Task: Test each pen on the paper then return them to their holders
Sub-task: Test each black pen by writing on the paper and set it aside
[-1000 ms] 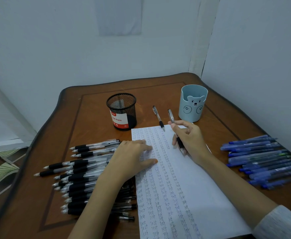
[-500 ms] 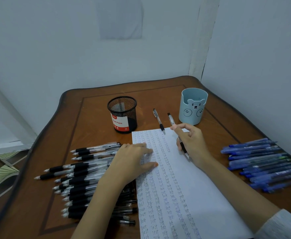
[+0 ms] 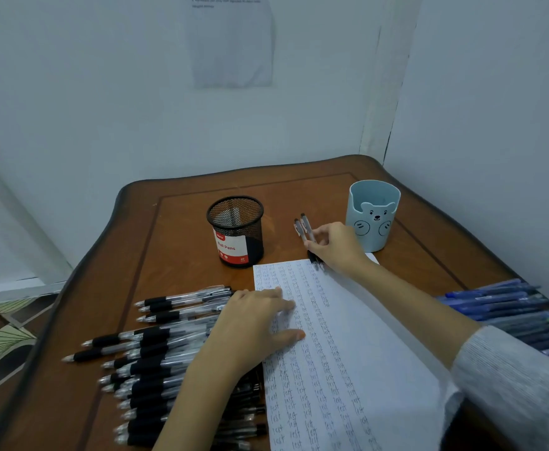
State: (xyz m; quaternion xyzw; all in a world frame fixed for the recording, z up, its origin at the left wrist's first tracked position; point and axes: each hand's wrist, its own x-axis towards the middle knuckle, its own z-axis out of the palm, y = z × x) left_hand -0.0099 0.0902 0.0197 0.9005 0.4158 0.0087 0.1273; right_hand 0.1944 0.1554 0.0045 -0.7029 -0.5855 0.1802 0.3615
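Left hand flat, fingers straight, pressing paper covered in rows of "test". Right hand pinches pen beside second pen, past paper's far edge, between mesh holder labelled "Ball Pens" and bear cup.

Single view, head-worn, wide-angle. Looks forward and down over the tabletop from its near edge, close range. Far edge and far right corner in frame against the wall; near edge cut off.

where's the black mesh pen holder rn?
Head view: the black mesh pen holder stands upright, centre-left, left of the blue bear cup and just beyond the paper's far-left corner.
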